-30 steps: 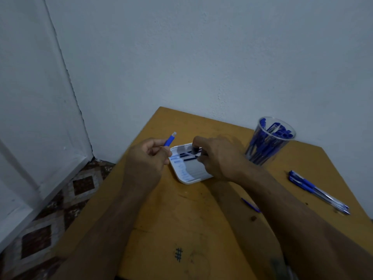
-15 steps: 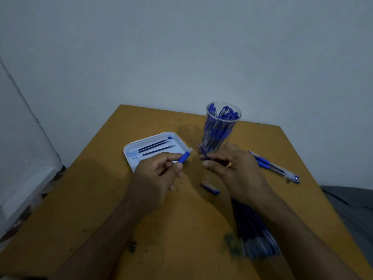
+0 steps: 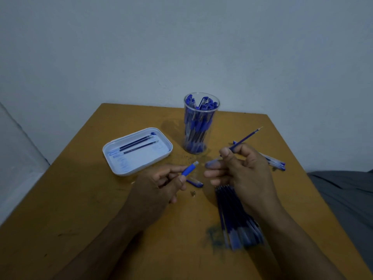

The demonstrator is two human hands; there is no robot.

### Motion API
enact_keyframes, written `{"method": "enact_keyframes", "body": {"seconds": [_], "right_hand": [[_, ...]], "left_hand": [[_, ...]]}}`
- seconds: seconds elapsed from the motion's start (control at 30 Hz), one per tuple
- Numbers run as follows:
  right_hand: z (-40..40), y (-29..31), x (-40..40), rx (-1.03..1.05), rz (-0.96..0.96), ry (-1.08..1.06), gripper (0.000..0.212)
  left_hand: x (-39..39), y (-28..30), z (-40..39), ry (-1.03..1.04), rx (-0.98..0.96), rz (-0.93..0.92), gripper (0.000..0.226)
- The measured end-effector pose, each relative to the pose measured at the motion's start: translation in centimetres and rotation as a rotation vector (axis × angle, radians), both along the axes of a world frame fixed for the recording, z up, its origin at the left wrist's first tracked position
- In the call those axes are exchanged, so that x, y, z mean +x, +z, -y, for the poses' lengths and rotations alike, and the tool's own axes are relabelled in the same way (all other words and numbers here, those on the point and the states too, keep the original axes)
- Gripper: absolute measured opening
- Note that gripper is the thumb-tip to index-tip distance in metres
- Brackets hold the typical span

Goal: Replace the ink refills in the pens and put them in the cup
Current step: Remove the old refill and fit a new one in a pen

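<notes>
A scuffed, ink-stained orange-brown wooden table (image 3: 125, 229) stands against a plain pale wall (image 3: 181, 47) in dim bluish light; grey fabric (image 3: 343, 190) lies right of the table.

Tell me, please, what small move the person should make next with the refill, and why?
Probably swing the thin blue ink refill round and feed it into the blue-gripped clear pen barrel: the right hand pinches the refill pointing away, while the left hand holds the barrel's open end toward it.

Wooden table (image 3: 101, 209), pale wall (image 3: 181, 47), grey cloth (image 3: 347, 195)
</notes>
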State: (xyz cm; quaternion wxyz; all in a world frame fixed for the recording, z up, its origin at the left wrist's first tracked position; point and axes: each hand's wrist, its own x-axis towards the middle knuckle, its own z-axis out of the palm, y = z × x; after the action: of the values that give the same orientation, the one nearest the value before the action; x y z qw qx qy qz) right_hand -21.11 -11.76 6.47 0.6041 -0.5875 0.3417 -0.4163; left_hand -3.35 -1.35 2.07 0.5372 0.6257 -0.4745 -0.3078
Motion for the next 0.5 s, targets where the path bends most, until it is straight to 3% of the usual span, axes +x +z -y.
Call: {"method": "enact_keyframes", "body": {"seconds": [0.13,0.5], "right_hand": [[-0.15,-0.05,0.5,-0.032,0.004,0.015,0.024],[-0.35,-0.3,1.02,-0.062,-0.029,0.045,0.016]], "left_hand": [[0.0,-0.14,-0.1,-0.034,0.002,0.039,0.025],[0.01,-0.3,0.03,-0.059,-0.012,0.049,0.027]]}}
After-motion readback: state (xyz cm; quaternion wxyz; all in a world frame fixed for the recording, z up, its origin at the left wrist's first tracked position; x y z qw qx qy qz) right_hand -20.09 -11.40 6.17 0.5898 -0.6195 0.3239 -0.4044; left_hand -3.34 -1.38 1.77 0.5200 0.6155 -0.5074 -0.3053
